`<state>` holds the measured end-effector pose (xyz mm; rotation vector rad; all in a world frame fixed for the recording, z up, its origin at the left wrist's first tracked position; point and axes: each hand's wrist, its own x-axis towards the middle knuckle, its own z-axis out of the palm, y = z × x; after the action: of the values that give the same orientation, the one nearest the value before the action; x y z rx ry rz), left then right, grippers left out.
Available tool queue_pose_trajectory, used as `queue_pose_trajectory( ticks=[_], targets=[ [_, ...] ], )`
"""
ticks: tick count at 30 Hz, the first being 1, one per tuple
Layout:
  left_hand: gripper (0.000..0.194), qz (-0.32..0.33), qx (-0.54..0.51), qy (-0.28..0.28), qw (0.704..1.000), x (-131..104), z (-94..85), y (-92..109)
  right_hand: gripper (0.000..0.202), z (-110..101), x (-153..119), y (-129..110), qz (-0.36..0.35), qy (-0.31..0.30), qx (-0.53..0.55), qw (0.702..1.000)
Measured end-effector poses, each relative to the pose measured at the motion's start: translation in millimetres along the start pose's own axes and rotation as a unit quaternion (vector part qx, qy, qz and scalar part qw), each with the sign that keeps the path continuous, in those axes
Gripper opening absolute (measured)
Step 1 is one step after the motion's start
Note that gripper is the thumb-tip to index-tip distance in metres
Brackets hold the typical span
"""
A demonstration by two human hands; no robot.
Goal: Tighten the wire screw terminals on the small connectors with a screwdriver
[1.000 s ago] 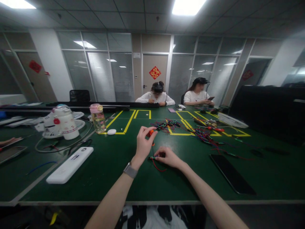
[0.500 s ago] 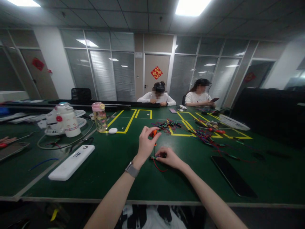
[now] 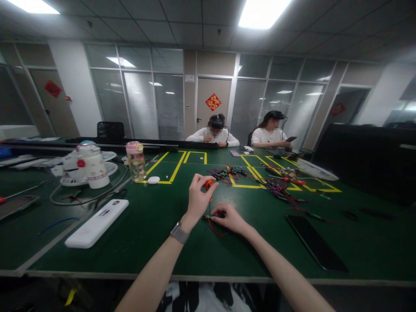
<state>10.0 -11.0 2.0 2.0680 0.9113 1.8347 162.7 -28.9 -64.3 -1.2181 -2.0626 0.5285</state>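
Observation:
My left hand (image 3: 199, 196) is closed around the orange handle of a screwdriver (image 3: 208, 185), which stands upright with its thin shaft pointing down. The shaft's lower end meets a small green circuit board (image 3: 207, 217) lying on the table. My right hand (image 3: 229, 216) pinches the right side of this board between thumb and fingertips. A red wire (image 3: 216, 230) curves from the board across the green table (image 3: 156, 251). Just where the screwdriver's tip touches the board is too small to make out.
Beyond my hands lies a heap of wired boards (image 3: 230, 172), with another tangle of wires (image 3: 276, 188) to its right. A black phone (image 3: 316, 242) rests at right. On the left are a white power bank (image 3: 97, 223), a pink-lidded bottle (image 3: 135, 162) and a white jug (image 3: 95, 167). Two people sit opposite.
The view has tilted up slightly. Both hands keep nearly the same place on the screwdriver and the board. At the far left, another person's hand has gone from view.

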Motion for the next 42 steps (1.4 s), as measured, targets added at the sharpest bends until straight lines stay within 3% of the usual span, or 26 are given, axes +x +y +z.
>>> queue_pose_trajectory(
  ticks=[8,14,23,29,37,42],
  targets=[
    [0.029,-0.008,-0.093,-0.089,0.992,0.1,1.3,4.5,0.010,-0.3,0.9,0.9,0.002,-0.002,0.002,1.000],
    [0.015,0.010,-0.021,-0.032,0.999,-1.7,2.8,0.7,0.015,-0.4,1.3,1.6,0.009,-0.012,-0.008,1.000],
    [0.031,-0.021,-0.088,-0.078,0.993,-1.7,2.4,1.5,0.013,-1.3,1.8,4.3,0.000,-0.024,-0.005,1.000],
    [0.016,0.002,0.004,-0.012,1.000,-0.9,0.8,-0.8,0.013,-1.8,1.4,3.7,-0.002,-0.022,-0.001,1.000],
    [0.032,-0.012,-0.099,-0.083,0.992,-2.1,2.2,-1.4,0.012,0.0,2.1,7.3,-0.013,-0.017,0.009,1.000],
    [0.031,0.001,-0.101,-0.087,0.991,-2.6,1.6,0.9,0.011,0.4,2.3,6.9,-0.007,-0.017,0.011,1.000]
  ],
)
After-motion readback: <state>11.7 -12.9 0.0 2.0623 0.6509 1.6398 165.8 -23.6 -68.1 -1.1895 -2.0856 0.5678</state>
